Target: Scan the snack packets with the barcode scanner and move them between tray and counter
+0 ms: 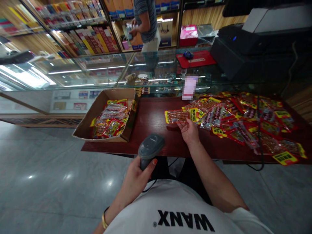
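Note:
In my left hand [137, 175] is a dark grey barcode scanner [151, 145], gripped by its handle with the head tilted toward the table's front edge. My right hand [189, 130] pinches a red and yellow snack packet [177, 116] by its lower edge, thumb on top. That packet shows brown sticks through clear plastic and sits just above the dark red table [153, 112]. To its right spreads a heap of similar snack packets [240, 120]. On the left, an open cardboard box [133, 125] holds more such packets [112, 118].
A glass display counter [107, 70] runs behind the table. On it are a red mouse pad [203, 60], a mouse [188, 54] and a black machine [234, 48]. A blurred-out pinkish rectangle [190, 87] lies near the heap. A cable [259, 130] hangs at right. Another person [147, 22] stands beyond the counter.

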Action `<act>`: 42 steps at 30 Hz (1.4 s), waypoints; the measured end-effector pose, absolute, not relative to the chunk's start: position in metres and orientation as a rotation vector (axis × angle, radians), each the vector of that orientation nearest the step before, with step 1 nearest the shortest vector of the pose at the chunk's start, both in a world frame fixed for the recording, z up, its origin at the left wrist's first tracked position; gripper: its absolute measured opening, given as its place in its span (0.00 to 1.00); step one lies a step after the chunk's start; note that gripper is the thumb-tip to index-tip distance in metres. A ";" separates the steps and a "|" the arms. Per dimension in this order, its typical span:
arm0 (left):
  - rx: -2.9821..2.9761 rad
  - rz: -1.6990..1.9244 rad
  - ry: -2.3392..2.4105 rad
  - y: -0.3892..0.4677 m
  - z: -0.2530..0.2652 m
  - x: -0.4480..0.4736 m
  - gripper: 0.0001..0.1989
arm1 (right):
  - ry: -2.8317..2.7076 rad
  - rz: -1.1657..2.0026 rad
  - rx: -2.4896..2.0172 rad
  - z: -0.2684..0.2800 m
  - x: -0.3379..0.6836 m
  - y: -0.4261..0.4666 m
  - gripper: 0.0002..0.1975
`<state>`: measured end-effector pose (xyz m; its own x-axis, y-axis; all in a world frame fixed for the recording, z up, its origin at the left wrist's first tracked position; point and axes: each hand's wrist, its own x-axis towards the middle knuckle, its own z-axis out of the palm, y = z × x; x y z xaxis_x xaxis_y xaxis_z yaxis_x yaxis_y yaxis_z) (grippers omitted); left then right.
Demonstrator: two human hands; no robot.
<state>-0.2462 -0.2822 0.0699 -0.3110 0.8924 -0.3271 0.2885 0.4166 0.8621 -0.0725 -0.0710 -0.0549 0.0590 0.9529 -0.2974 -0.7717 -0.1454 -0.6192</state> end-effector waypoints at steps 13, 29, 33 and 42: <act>0.812 1.073 1.931 -0.261 0.064 -0.291 0.22 | -1.047 1.793 -0.652 0.028 -0.238 -0.045 0.13; 0.882 0.997 1.768 -0.218 0.060 -0.267 0.21 | -2.129 -0.139 -1.750 -0.059 -0.030 -0.004 0.21; 0.888 1.047 1.788 -0.221 0.057 -0.262 0.20 | -2.127 -0.201 -1.669 -0.065 -0.027 -0.007 0.18; 0.947 0.954 1.747 -0.218 0.056 -0.259 0.20 | -1.993 -0.056 -1.571 -0.052 -0.006 -0.014 0.23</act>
<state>-0.2588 -0.2182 0.0563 -0.2977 0.8909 -0.3429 0.1934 0.4081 0.8922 -0.0064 -0.0139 -0.0516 -0.1252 0.8736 0.4702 0.8987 0.3007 -0.3193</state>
